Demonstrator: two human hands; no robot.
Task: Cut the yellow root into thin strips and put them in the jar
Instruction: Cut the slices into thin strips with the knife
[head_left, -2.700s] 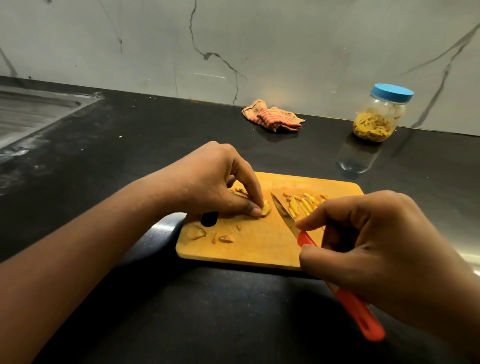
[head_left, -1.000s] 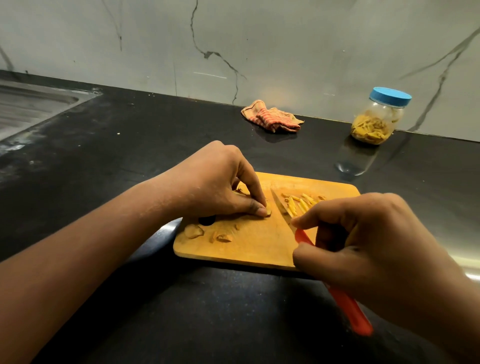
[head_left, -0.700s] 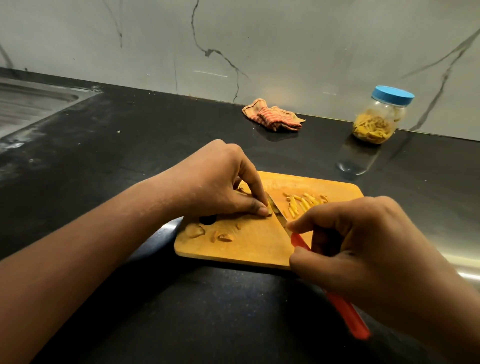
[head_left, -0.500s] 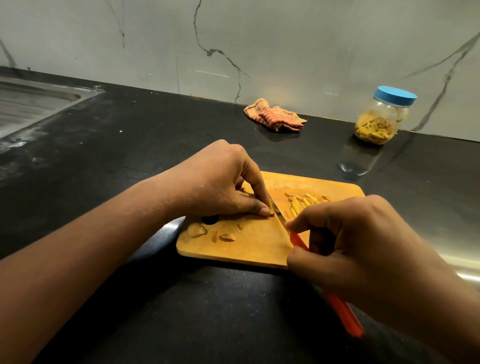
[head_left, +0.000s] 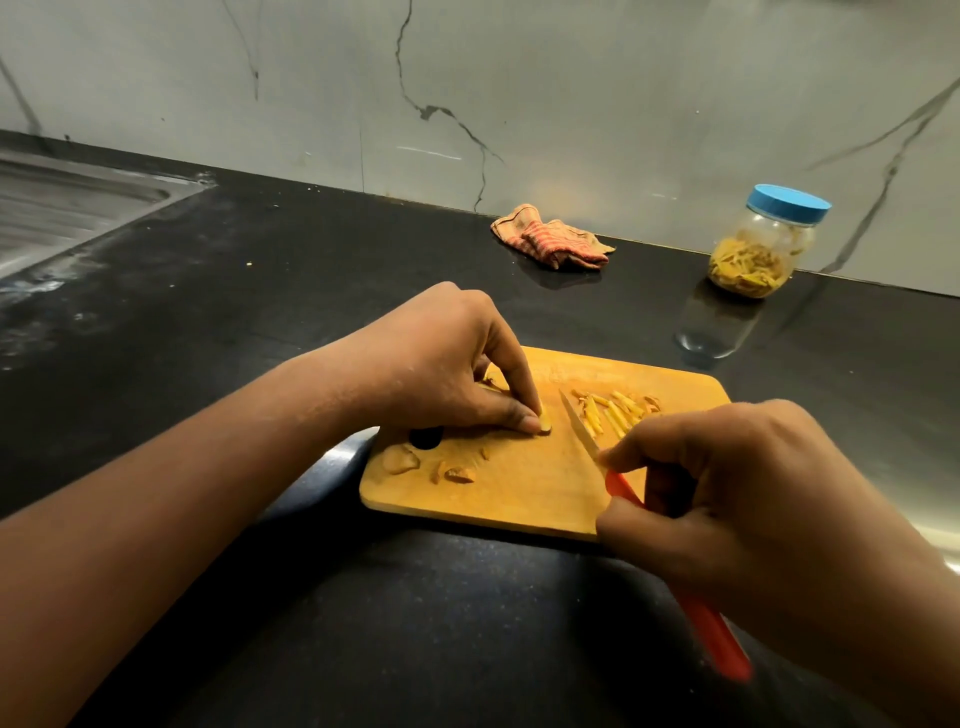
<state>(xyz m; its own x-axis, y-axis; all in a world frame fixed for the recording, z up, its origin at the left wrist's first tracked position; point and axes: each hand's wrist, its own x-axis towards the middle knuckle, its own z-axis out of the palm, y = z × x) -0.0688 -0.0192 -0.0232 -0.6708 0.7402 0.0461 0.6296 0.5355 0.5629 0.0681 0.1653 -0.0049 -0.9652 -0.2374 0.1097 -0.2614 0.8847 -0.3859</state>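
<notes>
On the wooden cutting board (head_left: 519, 488), my left hand (head_left: 441, 364) pinches a small piece of yellow root (head_left: 544, 420) against the wood. My right hand (head_left: 737, 499) grips a knife (head_left: 582, 428) with a red handle; its blade lies just right of the root piece, a small gap between them. Several cut yellow strips (head_left: 613, 410) lie on the board to the right of the blade. The jar (head_left: 763, 244) with a blue lid on it stands at the back right, partly filled with yellow strips.
Peel scraps (head_left: 431, 467) lie on the board's left part. A striped cloth (head_left: 553, 239) is crumpled by the back wall. A steel sink (head_left: 62, 208) sits at the far left of the black counter (head_left: 260, 291).
The knife blade was against the root piece half a second ago; now it has shifted right and away from it. My left hand keeps holding the piece in place.
</notes>
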